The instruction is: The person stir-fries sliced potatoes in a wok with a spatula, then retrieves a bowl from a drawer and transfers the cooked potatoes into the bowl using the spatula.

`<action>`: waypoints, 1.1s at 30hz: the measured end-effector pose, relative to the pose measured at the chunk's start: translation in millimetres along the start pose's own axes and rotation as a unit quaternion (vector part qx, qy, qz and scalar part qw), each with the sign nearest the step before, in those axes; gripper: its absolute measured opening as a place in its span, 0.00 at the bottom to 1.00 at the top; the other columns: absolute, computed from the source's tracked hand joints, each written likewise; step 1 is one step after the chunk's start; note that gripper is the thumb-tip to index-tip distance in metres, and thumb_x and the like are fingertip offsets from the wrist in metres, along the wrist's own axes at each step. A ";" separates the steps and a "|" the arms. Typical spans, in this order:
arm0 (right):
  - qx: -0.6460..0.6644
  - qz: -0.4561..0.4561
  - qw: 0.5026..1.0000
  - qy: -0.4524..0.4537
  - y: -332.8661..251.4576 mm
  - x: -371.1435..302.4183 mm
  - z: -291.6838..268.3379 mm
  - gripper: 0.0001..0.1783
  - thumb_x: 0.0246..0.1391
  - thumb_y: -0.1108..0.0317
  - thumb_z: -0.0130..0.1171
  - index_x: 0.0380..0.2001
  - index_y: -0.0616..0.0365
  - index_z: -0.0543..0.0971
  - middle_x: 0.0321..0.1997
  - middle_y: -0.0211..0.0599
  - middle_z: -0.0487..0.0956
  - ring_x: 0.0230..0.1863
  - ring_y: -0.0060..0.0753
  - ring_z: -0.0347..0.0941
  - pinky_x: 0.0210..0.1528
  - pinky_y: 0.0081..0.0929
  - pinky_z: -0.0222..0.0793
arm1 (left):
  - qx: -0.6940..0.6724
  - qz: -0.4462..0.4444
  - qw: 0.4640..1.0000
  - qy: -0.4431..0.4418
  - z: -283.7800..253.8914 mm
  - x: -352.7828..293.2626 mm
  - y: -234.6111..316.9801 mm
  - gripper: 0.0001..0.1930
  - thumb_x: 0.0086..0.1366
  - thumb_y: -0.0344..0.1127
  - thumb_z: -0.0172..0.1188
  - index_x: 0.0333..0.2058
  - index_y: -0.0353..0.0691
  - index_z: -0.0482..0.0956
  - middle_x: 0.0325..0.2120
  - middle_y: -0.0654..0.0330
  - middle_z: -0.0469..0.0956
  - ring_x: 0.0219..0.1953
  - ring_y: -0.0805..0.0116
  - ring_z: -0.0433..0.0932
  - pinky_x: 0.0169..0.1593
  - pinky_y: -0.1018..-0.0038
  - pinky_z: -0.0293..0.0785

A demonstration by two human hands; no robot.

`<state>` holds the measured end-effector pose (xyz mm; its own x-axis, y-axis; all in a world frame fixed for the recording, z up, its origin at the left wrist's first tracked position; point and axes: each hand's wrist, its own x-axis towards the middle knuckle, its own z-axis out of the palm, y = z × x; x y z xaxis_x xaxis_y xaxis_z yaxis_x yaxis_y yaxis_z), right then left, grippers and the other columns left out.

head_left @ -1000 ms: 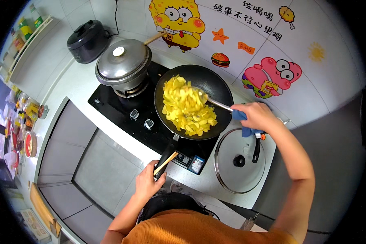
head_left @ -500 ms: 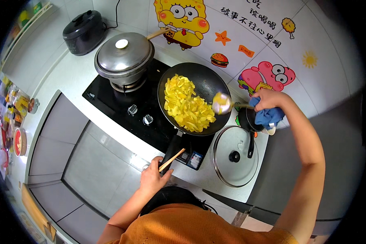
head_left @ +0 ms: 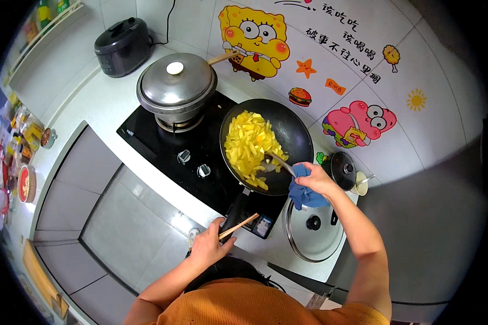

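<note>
My left hand [head_left: 209, 246] is closed around the black handle [head_left: 235, 211] of a wok and also holds a pair of wooden chopsticks [head_left: 241, 225], which point up to the right. The dark wok [head_left: 297, 132] sits on the hob, with sliced yellow food [head_left: 246, 142] heaped along its left side. My right hand [head_left: 319, 180] grips a spatula [head_left: 282, 162] along with a bunched blue cloth [head_left: 305, 193]. The spatula's head is in the lower right edge of the food, partly covered by it.
A lidded metal pot [head_left: 173, 86] stands on the hob's [head_left: 146, 127] left burner. Right of the wok are a glass lid [head_left: 314, 244], a small black lidded pot [head_left: 342, 169] and a cup with a utensil [head_left: 360, 186]. A rice cooker [head_left: 123, 47] stands at the back left.
My right hand has moved left and down, bringing the spatula from the wok's right rim into the food. The left hand keeps its hold. The whole view has shifted slightly.
</note>
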<state>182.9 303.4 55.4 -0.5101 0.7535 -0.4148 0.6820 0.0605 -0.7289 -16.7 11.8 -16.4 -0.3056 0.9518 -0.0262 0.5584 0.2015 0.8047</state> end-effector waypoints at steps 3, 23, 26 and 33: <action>-0.133 -0.057 0.989 0.036 -25.7 -19.1 -17.0 0.27 0.39 0.67 0.63 0.48 0.56 0.74 0.33 0.37 0.80 0.35 0.28 0.76 0.42 0.25 0.70 | -0.004 0.013 1.000 0.007 1.9 1.7 -2.0 0.30 0.52 0.42 0.65 0.50 0.38 0.62 0.21 0.52 0.77 0.20 0.58 0.78 0.25 0.67 0.74; -0.399 -0.068 0.915 -0.013 -79.5 -42.0 -0.2 0.25 0.43 0.60 0.61 0.43 0.61 0.69 0.36 0.55 0.78 0.41 0.55 0.75 0.44 0.43 0.71 | -0.022 0.017 1.000 0.014 2.5 1.6 -1.3 0.36 0.51 0.39 0.67 0.55 0.38 0.57 0.26 0.48 0.78 0.25 0.50 0.79 0.27 0.63 0.75; -0.448 -0.018 0.894 0.009 -62.1 -34.4 -2.4 0.23 0.44 0.58 0.60 0.41 0.63 0.72 0.37 0.55 0.78 0.41 0.54 0.75 0.45 0.44 0.71 | -0.016 0.020 1.000 0.015 4.5 1.3 -4.7 0.37 0.50 0.40 0.67 0.55 0.39 0.57 0.26 0.48 0.78 0.25 0.50 0.79 0.27 0.64 0.75; -0.483 0.017 0.869 0.106 -26.9 -40.4 -58.6 0.21 0.40 0.57 0.61 0.35 0.60 0.77 0.33 0.51 0.79 0.37 0.51 0.77 0.42 0.43 0.72 | -0.006 0.018 1.000 -0.003 2.5 4.8 -1.7 0.35 0.52 0.41 0.65 0.55 0.39 0.58 0.28 0.48 0.79 0.22 0.57 0.79 0.26 0.67 0.76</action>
<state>215.9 309.8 123.7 -0.4423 0.8636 -0.2421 0.8690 0.4794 0.1225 -17.3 16.6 -19.4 -0.2807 0.9598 -0.0015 0.5598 0.1650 0.8120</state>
